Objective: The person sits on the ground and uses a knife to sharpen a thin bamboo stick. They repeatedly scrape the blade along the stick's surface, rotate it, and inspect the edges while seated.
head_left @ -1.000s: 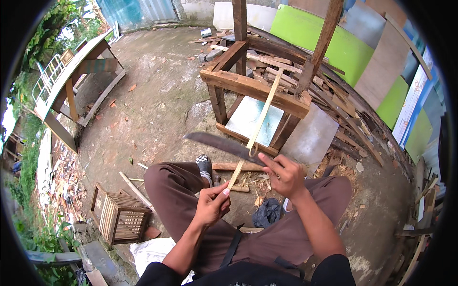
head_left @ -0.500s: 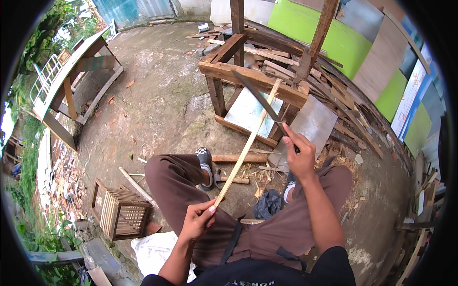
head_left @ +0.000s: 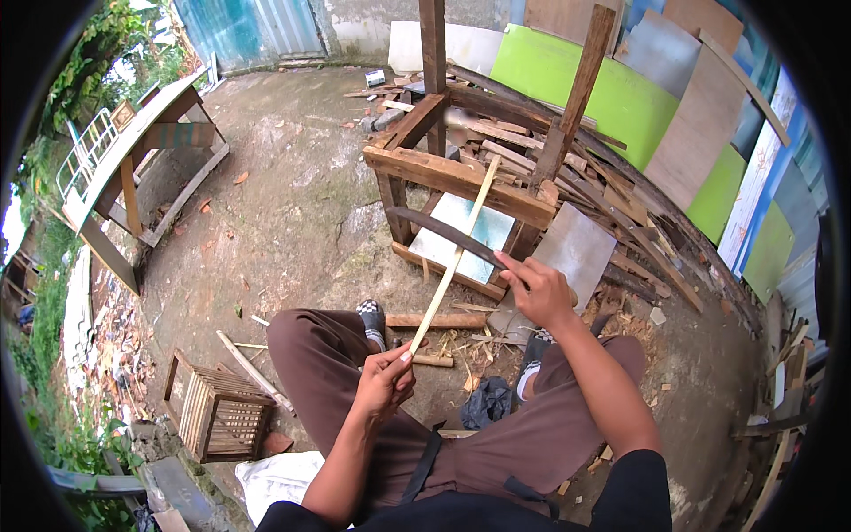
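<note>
My left hand [head_left: 386, 377] is closed round the near end of a long, pale wooden strip [head_left: 434, 303]. The strip slants up and away, its far end overlapping the front beam of a brown wooden frame [head_left: 443, 170]; whether it rests there I cannot tell. In my right hand [head_left: 539, 291] is a machete [head_left: 441, 230] with a dark, slightly curved blade, its grip mostly hidden by my fingers. The blade points left and crosses the strip near its middle.
Between my legs lie a round wooden piece [head_left: 434, 320], shavings and a black plastic bag [head_left: 487, 402]. A slatted wooden crate [head_left: 222, 412] sits at the left, a table [head_left: 124, 164] farther off. Scrap wood [head_left: 510, 133] is heaped behind the frame, with green panels [head_left: 567, 80] beyond.
My right hand has swung the machete down along the strip toward me, its blade now flatter and pointing more left. My left hand has risen slightly with the strip, which stands a little steeper.
</note>
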`<action>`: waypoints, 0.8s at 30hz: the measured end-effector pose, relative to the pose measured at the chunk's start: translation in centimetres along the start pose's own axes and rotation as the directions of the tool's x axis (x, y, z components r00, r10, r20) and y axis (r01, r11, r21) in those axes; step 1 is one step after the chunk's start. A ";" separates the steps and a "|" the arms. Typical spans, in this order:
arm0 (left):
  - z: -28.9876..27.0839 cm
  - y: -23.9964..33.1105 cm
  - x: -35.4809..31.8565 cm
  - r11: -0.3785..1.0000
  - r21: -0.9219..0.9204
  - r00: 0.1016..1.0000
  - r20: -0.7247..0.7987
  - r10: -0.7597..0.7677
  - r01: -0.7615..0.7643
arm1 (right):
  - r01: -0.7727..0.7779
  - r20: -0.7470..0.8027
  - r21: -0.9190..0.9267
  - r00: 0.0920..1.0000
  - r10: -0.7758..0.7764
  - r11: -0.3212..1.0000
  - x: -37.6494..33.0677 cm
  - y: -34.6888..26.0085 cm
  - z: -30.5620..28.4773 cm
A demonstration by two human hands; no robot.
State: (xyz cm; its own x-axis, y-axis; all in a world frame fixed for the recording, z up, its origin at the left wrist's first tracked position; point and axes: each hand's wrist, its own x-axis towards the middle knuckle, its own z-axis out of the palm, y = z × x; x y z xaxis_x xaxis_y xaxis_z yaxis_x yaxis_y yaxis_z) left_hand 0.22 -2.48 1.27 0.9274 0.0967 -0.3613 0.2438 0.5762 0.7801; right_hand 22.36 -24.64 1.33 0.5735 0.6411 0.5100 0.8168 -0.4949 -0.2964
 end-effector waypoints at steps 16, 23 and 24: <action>-0.7 0.2 -3.4 0.997 0.004 0.995 -0.066 -0.079 0.080 | 0.177 -0.049 0.050 0.983 -0.174 0.983 -1.9 -1.2 0.2; -0.8 0.0 -3.3 0.994 -0.058 0.995 -0.033 -0.095 0.093 | -0.043 -0.110 -0.019 0.993 0.041 0.999 -1.9 -0.8 1.2; -0.9 0.1 -3.4 0.995 -0.051 0.995 -0.042 -0.093 0.090 | 0.110 -0.101 0.003 0.989 -0.109 0.994 -1.9 -1.1 1.0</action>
State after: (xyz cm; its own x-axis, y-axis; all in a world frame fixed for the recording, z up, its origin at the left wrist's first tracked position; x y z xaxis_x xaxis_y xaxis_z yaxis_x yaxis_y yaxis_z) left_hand -3.16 -2.06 2.09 0.8880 0.0771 -0.4533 0.3117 0.6236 0.7169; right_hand 20.43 -24.77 -0.14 0.4716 0.6286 0.6184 0.8751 -0.4199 -0.2406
